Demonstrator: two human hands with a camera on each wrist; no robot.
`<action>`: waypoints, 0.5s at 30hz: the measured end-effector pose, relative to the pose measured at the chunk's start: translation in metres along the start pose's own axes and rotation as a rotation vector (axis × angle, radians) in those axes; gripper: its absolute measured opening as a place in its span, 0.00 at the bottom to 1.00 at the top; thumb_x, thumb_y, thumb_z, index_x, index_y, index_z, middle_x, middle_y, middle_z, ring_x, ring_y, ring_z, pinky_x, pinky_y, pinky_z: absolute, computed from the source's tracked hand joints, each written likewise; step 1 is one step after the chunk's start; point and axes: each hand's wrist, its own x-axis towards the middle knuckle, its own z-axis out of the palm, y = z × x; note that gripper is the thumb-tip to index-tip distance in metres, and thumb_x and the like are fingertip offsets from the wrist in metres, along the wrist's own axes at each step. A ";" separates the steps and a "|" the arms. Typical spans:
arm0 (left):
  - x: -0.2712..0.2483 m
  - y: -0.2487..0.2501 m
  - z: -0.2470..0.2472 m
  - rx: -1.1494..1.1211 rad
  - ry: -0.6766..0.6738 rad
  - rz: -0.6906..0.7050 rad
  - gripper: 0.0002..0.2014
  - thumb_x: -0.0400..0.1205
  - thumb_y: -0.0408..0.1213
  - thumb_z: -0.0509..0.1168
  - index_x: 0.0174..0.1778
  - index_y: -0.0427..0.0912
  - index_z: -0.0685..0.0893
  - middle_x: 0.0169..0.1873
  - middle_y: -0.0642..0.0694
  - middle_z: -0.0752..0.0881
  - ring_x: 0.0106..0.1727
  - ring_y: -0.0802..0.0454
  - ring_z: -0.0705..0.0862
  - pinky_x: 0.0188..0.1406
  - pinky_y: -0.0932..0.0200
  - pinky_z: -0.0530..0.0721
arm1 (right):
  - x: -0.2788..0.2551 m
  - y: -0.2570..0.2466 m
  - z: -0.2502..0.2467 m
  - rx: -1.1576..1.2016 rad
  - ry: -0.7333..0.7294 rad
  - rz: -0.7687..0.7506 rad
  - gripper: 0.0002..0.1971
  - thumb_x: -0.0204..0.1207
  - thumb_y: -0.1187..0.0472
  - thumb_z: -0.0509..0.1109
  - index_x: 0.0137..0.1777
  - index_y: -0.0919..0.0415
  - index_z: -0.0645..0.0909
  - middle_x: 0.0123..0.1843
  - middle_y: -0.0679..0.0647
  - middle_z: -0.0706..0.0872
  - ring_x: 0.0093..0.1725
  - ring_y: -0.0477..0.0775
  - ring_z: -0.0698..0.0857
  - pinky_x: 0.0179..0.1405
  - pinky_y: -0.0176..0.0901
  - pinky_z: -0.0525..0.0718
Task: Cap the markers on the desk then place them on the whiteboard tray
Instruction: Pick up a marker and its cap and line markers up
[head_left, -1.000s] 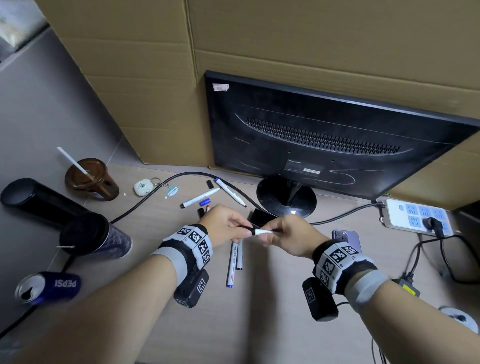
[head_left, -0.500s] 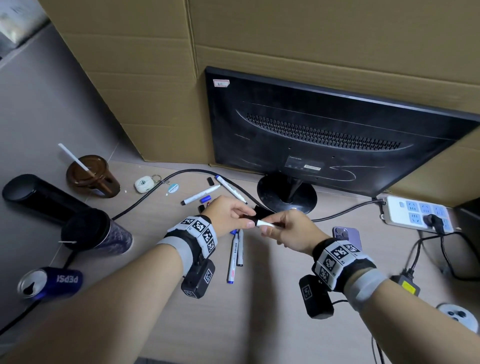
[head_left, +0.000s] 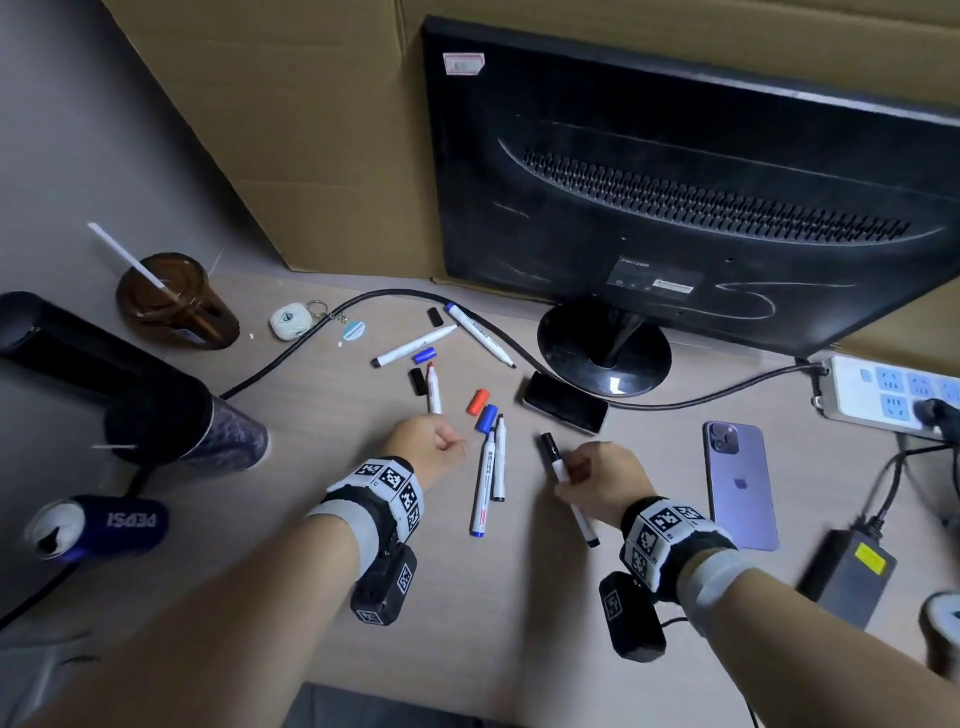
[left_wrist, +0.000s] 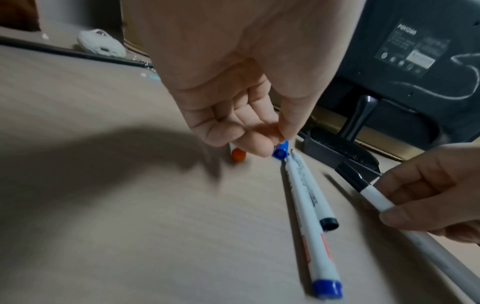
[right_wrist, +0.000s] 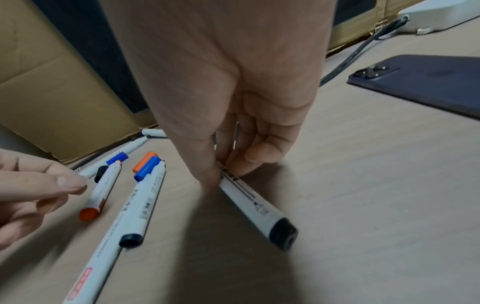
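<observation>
My right hand (head_left: 597, 473) pinches a white marker with a black cap (head_left: 550, 452) on it, held low against the desk (right_wrist: 257, 205). My left hand (head_left: 431, 441) hovers to its left with loosely curled fingers and holds nothing; its fingertips (left_wrist: 257, 147) are close to a loose blue cap (head_left: 486, 419) and an orange cap (head_left: 478, 401). Between my hands lie a blue-ended marker (head_left: 482, 488) and a black-ended marker (head_left: 500, 457), both uncapped. A red marker (head_left: 434, 389), two more markers and several loose caps lie farther back. No whiteboard tray is in view.
A monitor (head_left: 675, 182) on a round stand (head_left: 602, 353) fills the back, with a black eraser-like block (head_left: 565, 402) before it. A purple phone (head_left: 740, 483), power strip (head_left: 893, 392) and adapter (head_left: 847, 577) are right. A tumbler (head_left: 182, 426), Pepsi can (head_left: 98, 525) and brown cup (head_left: 171, 301) are left.
My hands, joined on the marker before, have parted. The right hand has lowered the capped marker to the desk. The left hand has let go and moved left toward the loose caps.
</observation>
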 end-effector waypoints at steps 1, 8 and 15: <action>0.000 -0.002 0.002 -0.007 -0.010 -0.015 0.06 0.78 0.46 0.74 0.38 0.50 0.86 0.33 0.54 0.89 0.34 0.51 0.89 0.39 0.59 0.87 | 0.002 0.001 0.002 0.005 0.014 0.000 0.08 0.67 0.57 0.81 0.46 0.54 0.91 0.44 0.52 0.92 0.47 0.57 0.89 0.49 0.45 0.87; 0.002 -0.005 0.004 0.006 -0.028 0.000 0.06 0.78 0.47 0.74 0.40 0.50 0.87 0.34 0.54 0.91 0.35 0.52 0.91 0.40 0.58 0.90 | 0.003 0.002 0.005 0.125 0.090 0.030 0.14 0.64 0.53 0.85 0.46 0.52 0.84 0.41 0.49 0.90 0.44 0.53 0.89 0.46 0.46 0.88; 0.000 -0.007 -0.004 -0.022 -0.004 0.013 0.05 0.79 0.44 0.75 0.42 0.47 0.88 0.36 0.50 0.90 0.31 0.56 0.84 0.31 0.65 0.77 | 0.001 -0.035 0.000 0.211 0.133 -0.017 0.08 0.73 0.53 0.81 0.40 0.55 0.87 0.34 0.49 0.91 0.34 0.54 0.92 0.38 0.49 0.93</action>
